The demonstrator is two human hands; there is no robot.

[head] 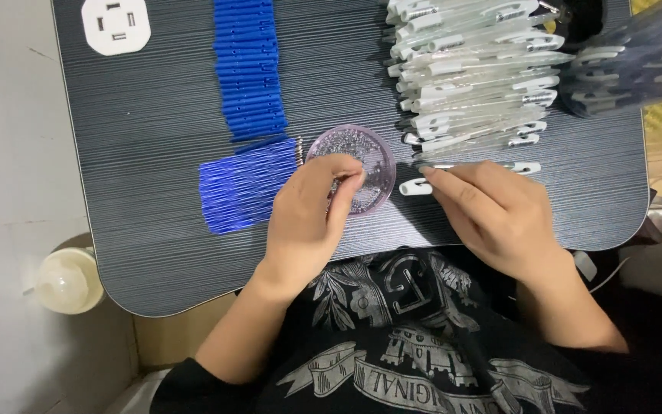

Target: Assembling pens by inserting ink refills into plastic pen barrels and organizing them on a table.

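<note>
While curled — left hand [308, 211] over dish [373, 153]

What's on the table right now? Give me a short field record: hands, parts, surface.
surface: dark ribbed table
left hand: fingertips pinched over the round clear dish of tiny metal parts
right hand: fingers on a clear pen barrel
blue parts: column of blue tubes, second fanned batch
clear parts: stack of clear barrels behind right hand
other: white socket plate

Left hand [308, 218] covers the lower left of the round dish [362, 157]; its tiny contents stay indistinct.
</note>
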